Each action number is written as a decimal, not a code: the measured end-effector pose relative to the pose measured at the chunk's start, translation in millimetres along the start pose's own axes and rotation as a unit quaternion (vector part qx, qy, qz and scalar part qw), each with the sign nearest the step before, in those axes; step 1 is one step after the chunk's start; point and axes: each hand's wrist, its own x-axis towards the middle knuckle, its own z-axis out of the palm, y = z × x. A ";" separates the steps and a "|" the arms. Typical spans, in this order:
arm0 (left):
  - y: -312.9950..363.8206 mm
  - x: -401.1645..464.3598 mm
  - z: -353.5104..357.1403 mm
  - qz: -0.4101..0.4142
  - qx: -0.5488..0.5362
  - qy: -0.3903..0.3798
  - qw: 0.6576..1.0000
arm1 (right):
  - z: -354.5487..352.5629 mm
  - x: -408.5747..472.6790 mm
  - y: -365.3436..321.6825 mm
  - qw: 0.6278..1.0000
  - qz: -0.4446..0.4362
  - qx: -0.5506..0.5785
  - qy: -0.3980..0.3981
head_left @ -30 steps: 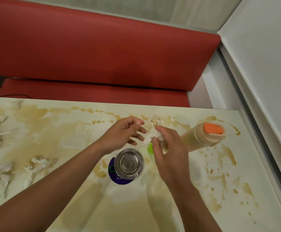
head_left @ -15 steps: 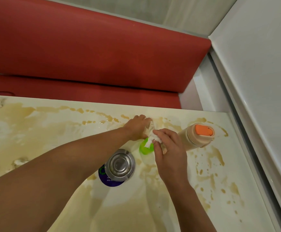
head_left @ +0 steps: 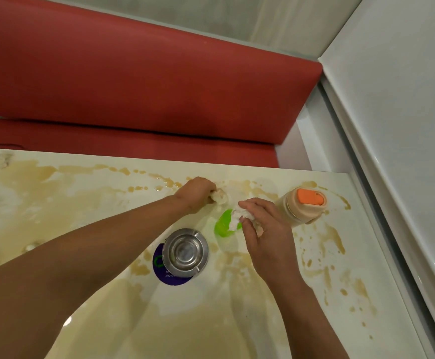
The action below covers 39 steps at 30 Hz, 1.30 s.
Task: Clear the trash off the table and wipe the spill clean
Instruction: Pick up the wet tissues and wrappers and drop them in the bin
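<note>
Our left hand [head_left: 198, 194] curls round a soggy, crumpled tissue wad [head_left: 219, 196] near the far edge of the glossy desk [head_left: 314, 320]. Our right hand [head_left: 265, 234] pinches a second white, wrinkled tissue [head_left: 237, 216] over a bright green disc [head_left: 222, 225]. Thin brown spill [head_left: 333, 237] streaks the desk. A tan bottle [head_left: 302, 206] with an orange cap lies just beside our right hand; a round steel ashtray [head_left: 185, 251] sits on a purple coaster [head_left: 159, 270] between our forearms.
</note>
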 end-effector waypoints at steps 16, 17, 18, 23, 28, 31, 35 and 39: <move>45.2 -141.8 -99.4 -0.042 -0.075 0.111 0.990 | -57.5 -52.4 -19.4 0.996 0.007 0.082 0.021; 56.0 -150.8 -103.2 -0.041 -0.070 0.107 0.991 | -61.4 -56.8 -18.6 0.996 0.011 0.088 0.020; 67.0 -159.5 -107.1 -0.039 -0.068 0.105 0.991 | -65.6 -61.5 -17.8 0.995 0.016 0.093 0.021; 119.6 -195.9 -128.5 -0.010 -0.071 0.117 0.991 | -88.9 -86.5 -9.2 0.992 0.037 0.118 0.032; 178.4 -214.7 -130.4 0.042 -0.088 0.095 0.991 | -113.9 -118.5 7.6 0.983 0.080 0.156 0.049; 210.1 -214.0 -111.0 0.079 -0.093 0.054 0.991 | -130.4 -144.4 23.9 0.978 0.117 0.158 0.070; 243.8 -203.7 -66.4 0.113 -0.090 -0.002 0.989 | -153.3 -186.0 51.1 0.973 0.161 0.136 0.099; 280.2 -193.1 -3.1 0.162 -0.093 -0.066 0.980 | -174.0 -241.8 87.8 0.954 0.236 0.126 0.135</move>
